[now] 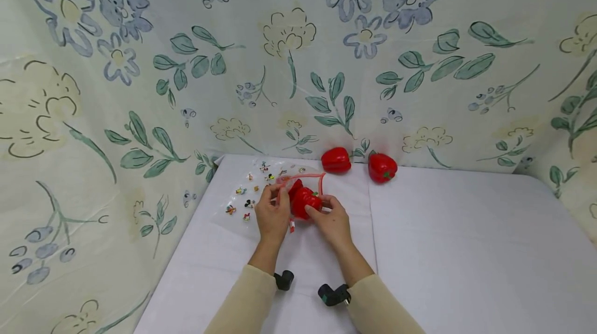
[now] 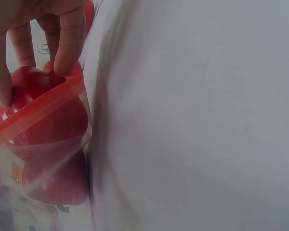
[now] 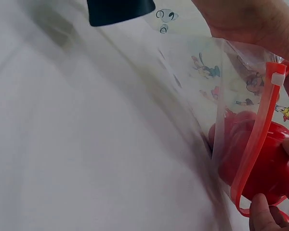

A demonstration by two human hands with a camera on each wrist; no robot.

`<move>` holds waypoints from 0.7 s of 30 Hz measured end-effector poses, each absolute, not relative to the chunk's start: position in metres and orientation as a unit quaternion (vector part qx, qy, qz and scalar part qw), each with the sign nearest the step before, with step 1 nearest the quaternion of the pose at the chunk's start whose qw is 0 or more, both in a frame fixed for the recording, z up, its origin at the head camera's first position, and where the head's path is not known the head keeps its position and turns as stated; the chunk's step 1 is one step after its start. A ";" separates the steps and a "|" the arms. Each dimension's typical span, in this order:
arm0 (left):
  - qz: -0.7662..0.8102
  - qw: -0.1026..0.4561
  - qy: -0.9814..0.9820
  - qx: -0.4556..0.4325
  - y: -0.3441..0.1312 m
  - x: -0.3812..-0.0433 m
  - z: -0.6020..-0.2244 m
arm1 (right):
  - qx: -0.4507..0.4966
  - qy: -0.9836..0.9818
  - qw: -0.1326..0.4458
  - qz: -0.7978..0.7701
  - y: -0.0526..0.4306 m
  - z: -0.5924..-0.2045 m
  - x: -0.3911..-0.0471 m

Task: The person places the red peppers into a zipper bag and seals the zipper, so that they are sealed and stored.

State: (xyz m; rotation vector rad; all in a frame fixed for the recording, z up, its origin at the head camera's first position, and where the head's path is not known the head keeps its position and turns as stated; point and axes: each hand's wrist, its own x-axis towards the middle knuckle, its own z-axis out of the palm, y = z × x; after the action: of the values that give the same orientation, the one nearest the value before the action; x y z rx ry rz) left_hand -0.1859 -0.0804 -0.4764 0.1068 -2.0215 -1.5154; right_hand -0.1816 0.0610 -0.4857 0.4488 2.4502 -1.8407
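A clear zip bag (image 1: 238, 220) with a red zip edge (image 3: 255, 149) and small cartoon prints lies at the left of the table, its mouth facing right. My left hand (image 1: 272, 215) pinches the bag near its mouth. With fingers and thumb, my right hand (image 1: 335, 222) grips a shiny red bell pepper (image 1: 305, 202) by its stem end. That pepper is partly inside the mouth, as the left wrist view shows. Deeper in the bag sits another red pepper (image 2: 58, 180), seen through the plastic. A white slider (image 3: 278, 79) is on the zip edge.
Two more red bell peppers, one on the left (image 1: 336, 160) and one on the right (image 1: 382, 168), stand at the back against the flowered cloth (image 1: 280, 90). A white cloth (image 1: 443, 251) covers the table. Black wrist devices (image 1: 333, 295) hang below both wrists.
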 end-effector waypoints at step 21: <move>-0.575 0.289 -0.764 0.047 -0.079 -0.181 -0.478 | 0.084 0.817 0.022 -0.570 0.043 -0.483 -0.179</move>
State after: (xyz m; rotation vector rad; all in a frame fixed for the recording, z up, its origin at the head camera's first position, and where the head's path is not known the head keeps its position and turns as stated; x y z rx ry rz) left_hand -0.1811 -0.0792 -0.4779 0.1249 -2.0404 -1.5345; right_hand -0.1786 0.0426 -0.4830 0.2616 2.5314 -1.7667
